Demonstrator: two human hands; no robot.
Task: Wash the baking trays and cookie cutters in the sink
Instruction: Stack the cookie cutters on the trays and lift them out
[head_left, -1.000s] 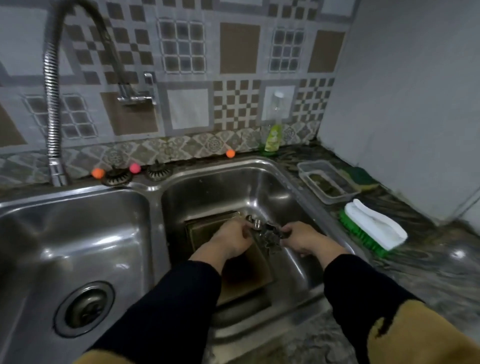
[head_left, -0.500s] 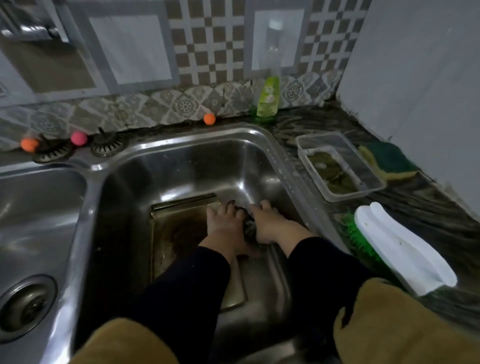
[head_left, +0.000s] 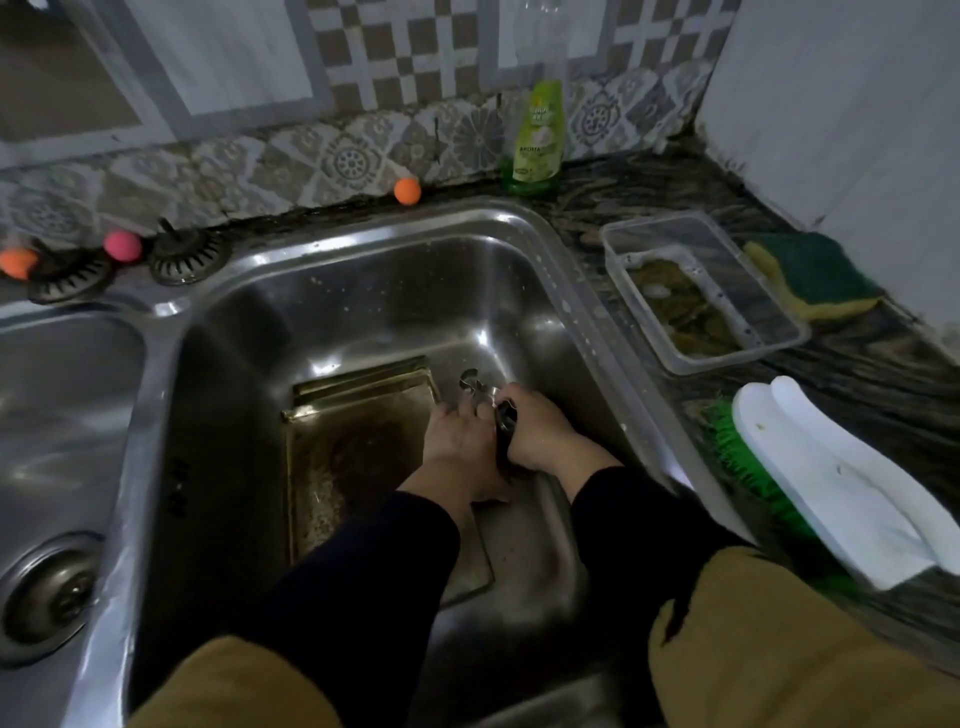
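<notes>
Metal cookie cutters (head_left: 480, 391) between both hands' grip.

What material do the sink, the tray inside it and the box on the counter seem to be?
Sink: likely stainless steel, shiny grey with bright reflections. Baking tray: probably metal, thin folded rim, surface dulled by brown stains. Box: clear plastic, as the counter shows through its walls.

Baking tray (head_left: 358, 441) lies in the sink (head_left: 363, 291); brush (head_left: 831, 478) on the counter (head_left: 649, 192) to its right.
</notes>
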